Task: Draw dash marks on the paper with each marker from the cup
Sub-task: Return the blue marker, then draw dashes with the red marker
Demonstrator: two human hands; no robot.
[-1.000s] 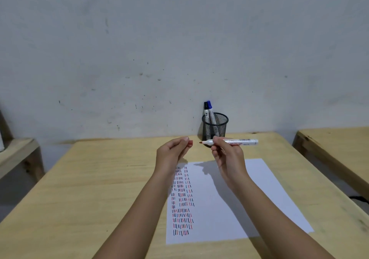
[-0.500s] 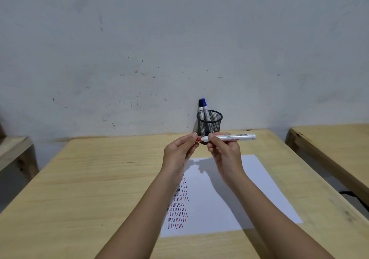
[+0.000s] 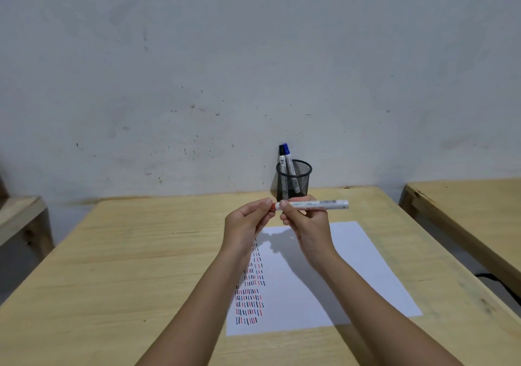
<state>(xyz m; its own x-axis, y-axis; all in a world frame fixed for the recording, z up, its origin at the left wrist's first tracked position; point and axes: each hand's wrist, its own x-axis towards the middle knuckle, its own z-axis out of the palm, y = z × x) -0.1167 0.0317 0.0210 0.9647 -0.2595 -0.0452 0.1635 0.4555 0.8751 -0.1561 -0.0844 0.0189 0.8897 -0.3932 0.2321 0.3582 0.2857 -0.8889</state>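
Observation:
My right hand (image 3: 308,226) holds a white marker (image 3: 315,204) level above the table, its red end pointing left. My left hand (image 3: 248,221) pinches the red cap (image 3: 273,206) at that end, pressed against the marker. Below them lies a white paper (image 3: 366,275) with rows of black, blue and red dash marks (image 3: 251,295) down its left side. Behind my hands, against the wall, a black mesh cup (image 3: 294,179) holds a black-capped marker (image 3: 281,155) and a blue-capped marker (image 3: 287,157).
The paper lies on a light wooden table (image 3: 141,252). Another wooden table (image 3: 465,205) stands close on the right, and a wooden bench edge (image 3: 19,213) on the left. A dark cable (image 3: 496,281) lies on the floor between the tables.
My left hand has closed in from apart and brought the red cap onto the marker's tip. The view has tilted up a little, so the paper sits lower.

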